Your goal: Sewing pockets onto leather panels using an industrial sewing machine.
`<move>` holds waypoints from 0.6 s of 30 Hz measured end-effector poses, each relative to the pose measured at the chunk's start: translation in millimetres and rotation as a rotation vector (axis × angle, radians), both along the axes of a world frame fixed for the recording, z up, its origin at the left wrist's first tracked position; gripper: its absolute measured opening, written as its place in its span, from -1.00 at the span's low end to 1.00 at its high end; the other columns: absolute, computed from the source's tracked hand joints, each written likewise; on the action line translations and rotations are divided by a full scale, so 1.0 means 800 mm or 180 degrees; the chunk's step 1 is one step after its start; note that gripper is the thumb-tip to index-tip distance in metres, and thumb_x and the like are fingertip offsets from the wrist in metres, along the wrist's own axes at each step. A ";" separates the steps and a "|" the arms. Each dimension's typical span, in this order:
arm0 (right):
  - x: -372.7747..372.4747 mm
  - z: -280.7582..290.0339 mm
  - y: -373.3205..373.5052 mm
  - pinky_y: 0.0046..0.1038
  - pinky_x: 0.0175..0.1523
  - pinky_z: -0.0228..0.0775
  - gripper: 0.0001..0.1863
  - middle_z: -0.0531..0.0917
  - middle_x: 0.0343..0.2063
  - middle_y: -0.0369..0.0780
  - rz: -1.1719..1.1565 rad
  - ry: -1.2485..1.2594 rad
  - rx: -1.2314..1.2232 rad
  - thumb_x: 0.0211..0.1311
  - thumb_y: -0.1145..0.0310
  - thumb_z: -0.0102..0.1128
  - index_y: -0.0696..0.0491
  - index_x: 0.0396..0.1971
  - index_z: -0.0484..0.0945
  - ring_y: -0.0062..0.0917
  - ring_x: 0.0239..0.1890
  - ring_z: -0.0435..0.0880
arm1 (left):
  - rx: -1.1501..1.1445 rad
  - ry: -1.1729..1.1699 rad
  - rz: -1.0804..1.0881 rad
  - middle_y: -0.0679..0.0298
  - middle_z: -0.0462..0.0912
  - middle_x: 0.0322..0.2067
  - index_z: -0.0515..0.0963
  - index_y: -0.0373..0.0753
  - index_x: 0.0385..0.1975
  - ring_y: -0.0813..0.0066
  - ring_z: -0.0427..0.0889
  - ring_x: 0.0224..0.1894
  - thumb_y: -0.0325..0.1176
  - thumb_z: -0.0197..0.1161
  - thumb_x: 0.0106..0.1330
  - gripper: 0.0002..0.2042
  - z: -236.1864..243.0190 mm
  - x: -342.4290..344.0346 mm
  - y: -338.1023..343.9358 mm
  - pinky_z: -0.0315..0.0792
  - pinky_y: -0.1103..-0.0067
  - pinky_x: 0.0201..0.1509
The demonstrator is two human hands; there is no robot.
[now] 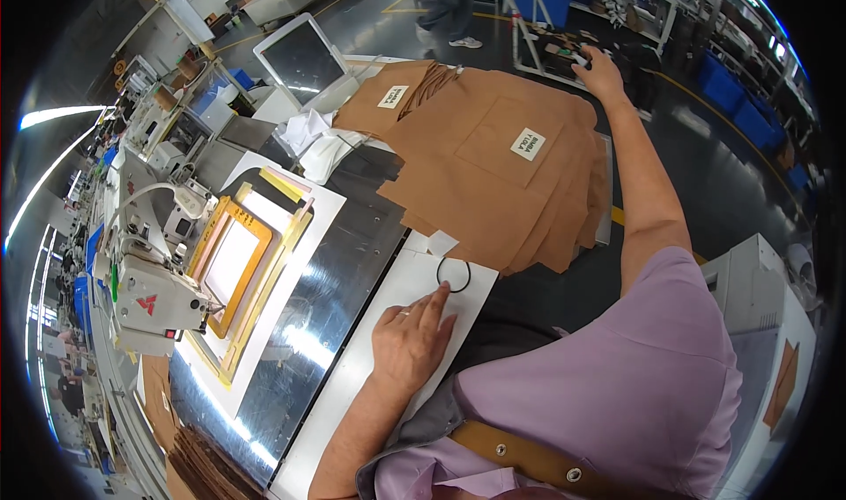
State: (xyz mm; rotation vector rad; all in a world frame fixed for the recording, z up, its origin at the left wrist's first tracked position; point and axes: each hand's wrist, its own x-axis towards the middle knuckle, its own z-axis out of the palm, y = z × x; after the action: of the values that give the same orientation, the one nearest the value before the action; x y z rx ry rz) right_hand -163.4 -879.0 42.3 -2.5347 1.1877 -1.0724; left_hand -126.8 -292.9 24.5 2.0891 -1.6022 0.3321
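Note:
My left hand lies on the white tabletop, fingers stretched out. One fingertip touches a thin black ring, which looks like a hair tie or elastic band. Beyond the far right side of a stack of brown fabric pieces, my right hand reaches out with bent fingers. Something small, pale and dark shows at its fingertips, too small to name. The top brown piece carries a sewn square pocket outline and a cream label. A small white scrap sits at the stack's near edge.
To the left, a sewing machine head stands over a yellow clamp frame on a white sheet. A second brown stack, crumpled white material and a monitor are farther back. A metal rack stands beyond my right hand.

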 end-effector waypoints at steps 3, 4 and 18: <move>0.037 -0.011 0.046 -0.21 0.13 0.57 -0.45 0.78 -0.06 -0.08 0.0440 -0.0098 0.0223 0.25 0.10 0.42 -0.02 0.21 0.61 -0.19 0.08 0.73 | 0.0074 0.0084 0.0236 0.19 0.81 -0.20 0.62 -0.27 0.12 0.35 0.81 -0.25 -0.38 0.48 0.24 -0.57 -0.002 0.010 0.022 0.57 0.48 -0.15; 0.053 -0.013 0.076 -0.25 0.11 0.59 -0.48 0.78 -0.06 -0.07 0.0859 -0.0321 0.0396 0.25 0.12 0.42 0.00 0.16 0.64 -0.21 0.01 0.77 | 0.0063 0.0091 0.0320 0.19 0.81 -0.20 0.63 -0.26 0.11 0.35 0.81 -0.25 -0.38 0.48 0.24 -0.58 -0.002 0.012 0.028 0.57 0.48 -0.15; 0.086 -0.029 0.355 -0.11 0.43 0.25 -0.47 0.61 0.23 -0.13 0.2315 0.0023 -0.0522 0.35 0.05 0.33 0.03 0.21 0.58 -0.15 0.27 0.54 | -0.0408 0.0172 0.0829 0.23 0.82 -0.16 0.67 -0.22 -0.09 0.33 0.80 -0.19 -0.48 0.45 0.21 -0.73 -0.038 0.034 0.085 0.54 0.46 -0.09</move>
State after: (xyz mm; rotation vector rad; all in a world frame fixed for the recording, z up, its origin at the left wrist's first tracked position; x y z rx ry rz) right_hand -94.5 -595.2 19.0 -2.7184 0.1170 -0.9776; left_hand -99.4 -224.8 -5.6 2.1888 -1.2452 0.4496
